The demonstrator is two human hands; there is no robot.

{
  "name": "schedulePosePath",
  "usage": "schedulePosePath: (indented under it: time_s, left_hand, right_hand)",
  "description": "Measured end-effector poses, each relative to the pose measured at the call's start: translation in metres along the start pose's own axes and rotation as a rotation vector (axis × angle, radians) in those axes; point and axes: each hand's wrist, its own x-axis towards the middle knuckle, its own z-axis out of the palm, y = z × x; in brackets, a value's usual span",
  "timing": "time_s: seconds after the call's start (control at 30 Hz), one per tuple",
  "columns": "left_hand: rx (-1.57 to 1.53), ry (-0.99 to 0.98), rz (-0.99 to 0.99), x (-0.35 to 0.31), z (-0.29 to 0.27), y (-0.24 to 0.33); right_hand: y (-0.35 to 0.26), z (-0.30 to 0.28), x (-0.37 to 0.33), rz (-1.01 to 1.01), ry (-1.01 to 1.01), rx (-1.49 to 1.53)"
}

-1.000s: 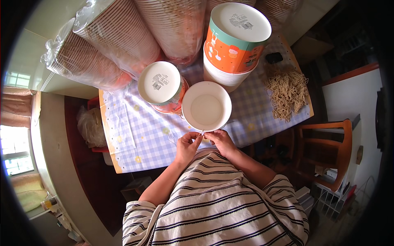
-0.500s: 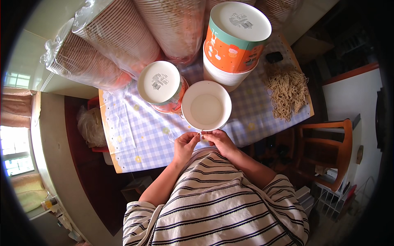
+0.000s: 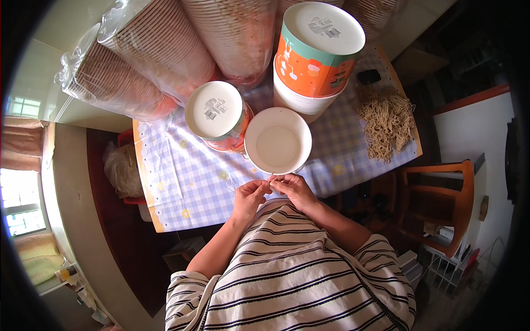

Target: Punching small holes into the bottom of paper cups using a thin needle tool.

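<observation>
An open white paper bucket point(image 3: 277, 141) lies tipped toward me at the table's near edge, its inside showing. Just below its rim, a short pale cord point(image 3: 271, 177) runs into my fingertips. My left hand point(image 3: 249, 199) is closed in a pinch on the cord. Facing it, my right hand point(image 3: 296, 192) also pinches the cord with thumb and fingers, and the two hands nearly touch. The fingers hide most of the cord. To the left of the open bucket stands an upside-down printed bucket point(image 3: 214, 110) with a white base.
A tall upside-down stack of orange and green buckets point(image 3: 314, 71) stands behind. Plastic-wrapped bucket stacks point(image 3: 157, 47) fill the back. A heap of beige cords point(image 3: 387, 124) lies right on the checked tablecloth point(image 3: 201, 193), near a small black object point(image 3: 369, 76). A wooden chair point(image 3: 436, 204) stands at right.
My fingers have shifted slightly at the cord, the right fingertips curling in closer to the left ones. The buckets and the cord heap stay in place.
</observation>
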Motion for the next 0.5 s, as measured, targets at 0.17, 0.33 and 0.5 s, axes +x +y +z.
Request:
schedulePosePath:
  time_s: [0.17,0.33,0.5]
  left_hand:
    - [-0.029,-0.039,-0.068,-0.0012,-0.0023,0.0029]
    - [-0.026,-0.032,-0.054,-0.0017,-0.0021,0.0031]
    - [0.026,-0.025,-0.034,-0.001,-0.0024,0.0006]
  right_hand:
    - [0.0065,-0.001,0.0014,-0.042,0.073,-0.005]
    - [0.0006,0.0015,0.0003,0.005,0.071,0.016]
    - [0.0027,0.001,0.0006,-0.001,0.059,0.007]
